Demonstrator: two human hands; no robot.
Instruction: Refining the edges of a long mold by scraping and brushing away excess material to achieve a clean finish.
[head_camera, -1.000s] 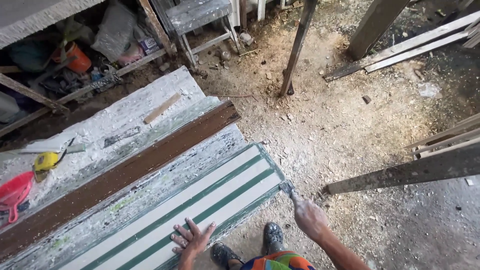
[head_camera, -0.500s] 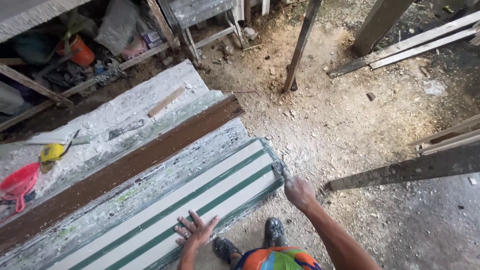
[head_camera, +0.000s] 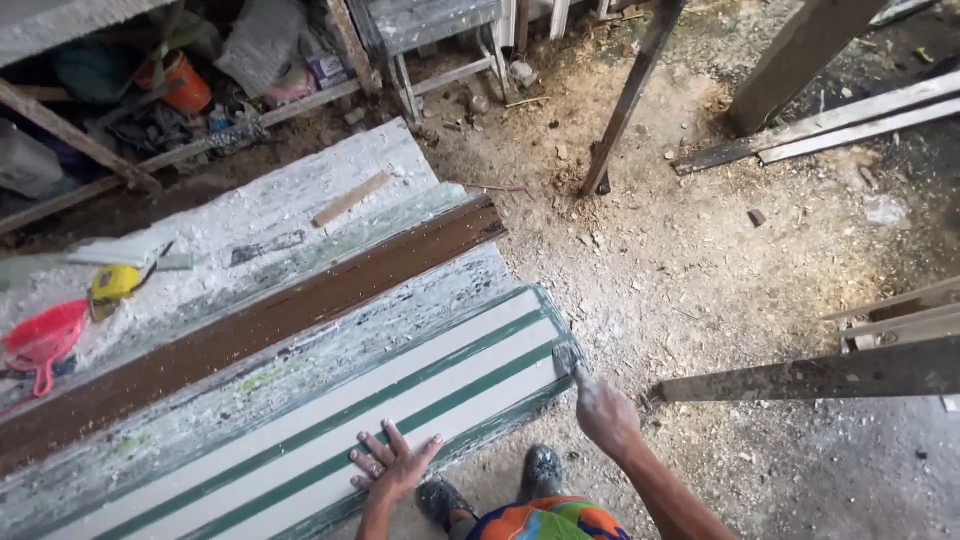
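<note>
From the head camera, the left hand (head_camera: 392, 462) lies flat with fingers spread apart on the white panel with green stripes (head_camera: 330, 440), which rests along the near edge of the paint-spattered counter (head_camera: 260, 215). The right hand (head_camera: 606, 416) is closed around a small brush (head_camera: 567, 360), whose head touches the panel's right end near a green stripe. Beyond the panel, a long brown board (head_camera: 250, 325) runs the same way across the counter. Farther left on the counter sit a yellow tool (head_camera: 113, 284) and a red scoop (head_camera: 42, 340). Paint-flecked shoes (head_camera: 540, 470) stand on the dusty ground below.
</note>
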